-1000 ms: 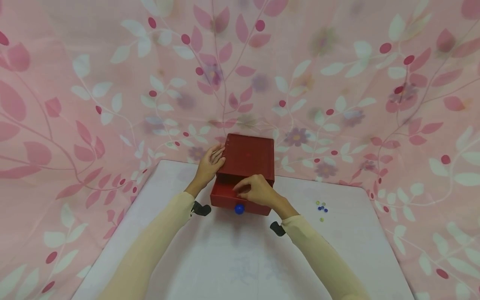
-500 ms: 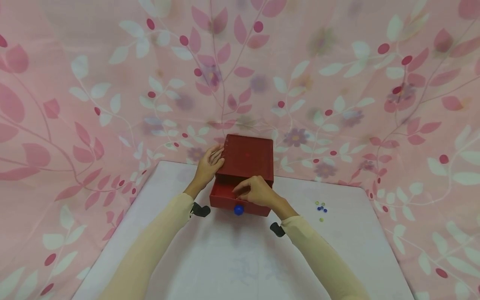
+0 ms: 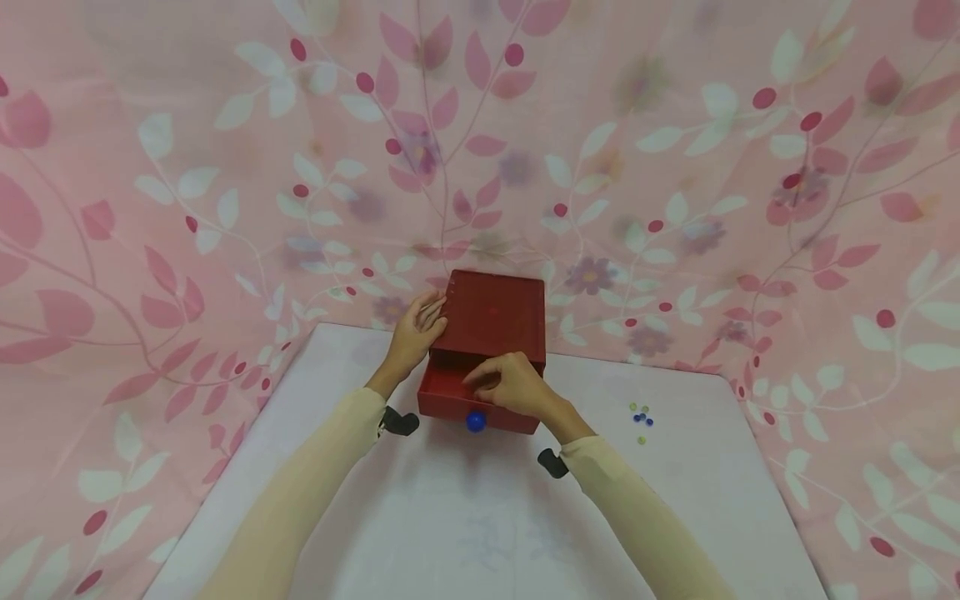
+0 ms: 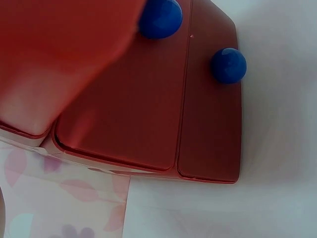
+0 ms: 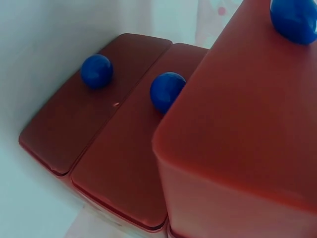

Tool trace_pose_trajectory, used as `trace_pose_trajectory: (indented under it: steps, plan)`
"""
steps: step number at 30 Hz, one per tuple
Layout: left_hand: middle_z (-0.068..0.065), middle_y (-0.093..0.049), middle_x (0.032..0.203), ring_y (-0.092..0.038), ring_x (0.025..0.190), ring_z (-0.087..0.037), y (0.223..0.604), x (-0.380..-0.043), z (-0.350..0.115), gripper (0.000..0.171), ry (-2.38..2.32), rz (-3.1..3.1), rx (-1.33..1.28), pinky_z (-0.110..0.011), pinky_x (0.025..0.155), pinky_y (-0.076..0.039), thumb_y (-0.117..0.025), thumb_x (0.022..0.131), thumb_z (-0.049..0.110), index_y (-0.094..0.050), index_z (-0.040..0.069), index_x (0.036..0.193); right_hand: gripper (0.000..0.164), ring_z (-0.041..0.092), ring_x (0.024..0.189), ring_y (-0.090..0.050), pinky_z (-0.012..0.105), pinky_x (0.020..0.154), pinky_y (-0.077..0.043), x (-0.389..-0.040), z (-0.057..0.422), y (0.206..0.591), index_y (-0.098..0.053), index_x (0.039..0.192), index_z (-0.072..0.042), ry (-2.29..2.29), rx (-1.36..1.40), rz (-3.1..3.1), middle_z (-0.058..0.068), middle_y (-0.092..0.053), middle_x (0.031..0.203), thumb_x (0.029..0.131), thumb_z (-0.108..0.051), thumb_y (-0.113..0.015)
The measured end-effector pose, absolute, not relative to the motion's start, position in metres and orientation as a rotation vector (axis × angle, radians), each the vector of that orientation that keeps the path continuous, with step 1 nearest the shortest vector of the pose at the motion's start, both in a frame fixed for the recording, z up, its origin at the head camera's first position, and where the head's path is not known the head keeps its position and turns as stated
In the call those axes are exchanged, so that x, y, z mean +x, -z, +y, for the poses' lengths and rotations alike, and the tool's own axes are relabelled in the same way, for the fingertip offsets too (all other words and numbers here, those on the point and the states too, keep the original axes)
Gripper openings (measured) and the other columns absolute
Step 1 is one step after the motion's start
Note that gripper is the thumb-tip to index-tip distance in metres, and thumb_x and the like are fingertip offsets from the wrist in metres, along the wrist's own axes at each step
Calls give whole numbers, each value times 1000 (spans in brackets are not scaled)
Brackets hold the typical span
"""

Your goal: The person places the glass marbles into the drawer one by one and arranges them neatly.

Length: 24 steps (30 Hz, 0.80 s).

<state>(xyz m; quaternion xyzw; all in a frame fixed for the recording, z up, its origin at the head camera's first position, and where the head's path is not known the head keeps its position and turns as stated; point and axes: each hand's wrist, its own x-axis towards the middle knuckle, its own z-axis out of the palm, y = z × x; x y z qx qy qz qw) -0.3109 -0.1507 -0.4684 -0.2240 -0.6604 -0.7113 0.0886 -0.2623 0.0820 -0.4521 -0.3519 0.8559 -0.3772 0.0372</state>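
In the head view a red drawer cabinet [image 3: 495,317] stands near the back of the table, its top drawer [image 3: 442,405] pulled out. A blue knob [image 3: 476,422] is on that drawer's front. My left hand [image 3: 415,333] rests along the cabinet's left side, fingers fairly straight and the thumb near the top edge. My right hand [image 3: 513,387] reaches over the drawer front, fingers bent down into the drawer. Whether its fingertips hold anything is too small to tell. Both wrist views show two lower drawers, shut, with blue knobs [image 4: 228,65] [image 5: 97,71].
To the right on the white table [image 3: 450,517] lie several small beads or marbles, some blue [image 3: 649,422], some yellow-green [image 3: 641,440]. A pink floral cloth [image 3: 480,150] rises behind the table and along both sides.
Both hands and the cabinet keep nearly the same places; the whole view shifts slightly. A tiny glint by the right fingertips earlier is no longer clear now.
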Motion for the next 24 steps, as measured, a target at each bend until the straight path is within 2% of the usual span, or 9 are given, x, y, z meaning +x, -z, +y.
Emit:
trace_pose_trajectory:
  steps: [6, 13, 18, 24]
  plan:
    - [-33, -28, 150, -29, 141, -39, 471, -313, -150, 59, 2124, -1947, -670, -42, 117, -29, -56, 95, -5, -28, -9, 147, 23, 4, 92, -67, 20, 76, -58, -260, 84, 452, -78, 100, -18, 1311, -1122, 2603, -8, -72, 99, 81, -6, -79]
    - [-35, -27, 150, -28, 140, -43, 468, -311, -150, 60, 2126, -1948, -665, -44, 116, -29, -55, 94, -9, -25, -15, 146, 23, 7, 96, -67, 21, 77, -59, -258, 84, 454, -78, 101, -15, 1415, -1102, 2571, -7, -72, 102, 81, -4, -78]
    - [-35, -26, 150, -27, 140, -43, 466, -310, -150, 59, 2122, -1944, -676, -47, 116, -27, -55, 95, -8, -26, -12, 146, 23, 8, 95, -67, 24, 76, -60, -258, 85, 453, -78, 101, -14, 1469, -1122, 2516, -7, -72, 102, 81, -4, -78]
    - [-29, -30, 151, -29, 141, -40, 467, -308, -150, 60, 2122, -1960, -656, -41, 116, -29, -56, 95, -6, -27, -10, 147, 21, 11, 95, -68, 26, 78, -60, -256, 86, 451, -78, 101, -12, 1593, -1161, 2459, -4, -73, 101, 81, -4, -78]
